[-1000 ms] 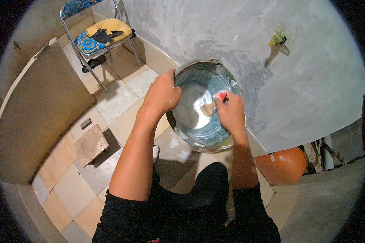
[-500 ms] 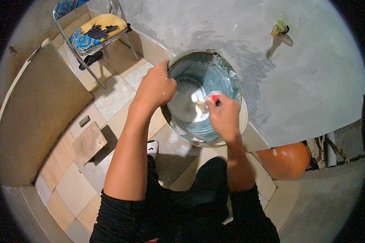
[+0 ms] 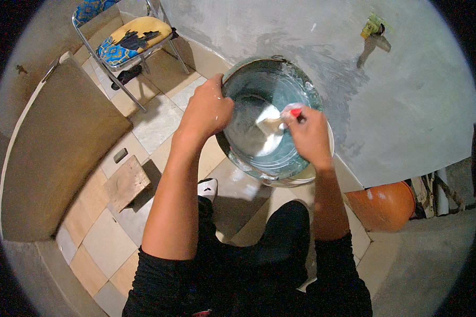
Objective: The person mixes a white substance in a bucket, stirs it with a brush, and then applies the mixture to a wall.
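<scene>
A teal-green bucket [image 3: 295,84], smeared inside with white, tilts in front of me. My left hand [image 3: 210,108] is closed over the left side of its rim. Inside the bucket, my right hand [image 3: 311,138] grips a paintbrush [image 3: 271,125] with a red part showing between the fingers. Its pale bristles point left, over a patch of white paint [image 3: 269,143] at the bottom. White specks dot my left hand. How deep the bristles sit in the paint I cannot tell.
A pale rim [image 3: 330,143] shows beneath the bucket's right side. Beyond stands a grey wall [image 3: 407,111] with a yellow-green tap [image 3: 372,26]. A torn folding chair [image 3: 137,39] is far left, a small wooden stool [image 3: 127,183] nearer. An orange tub [image 3: 383,207] lies right.
The brush and my right hand have shifted up and slightly right within the bucket. The bristles and white paint show more plainly. The whole view has shifted a little.
</scene>
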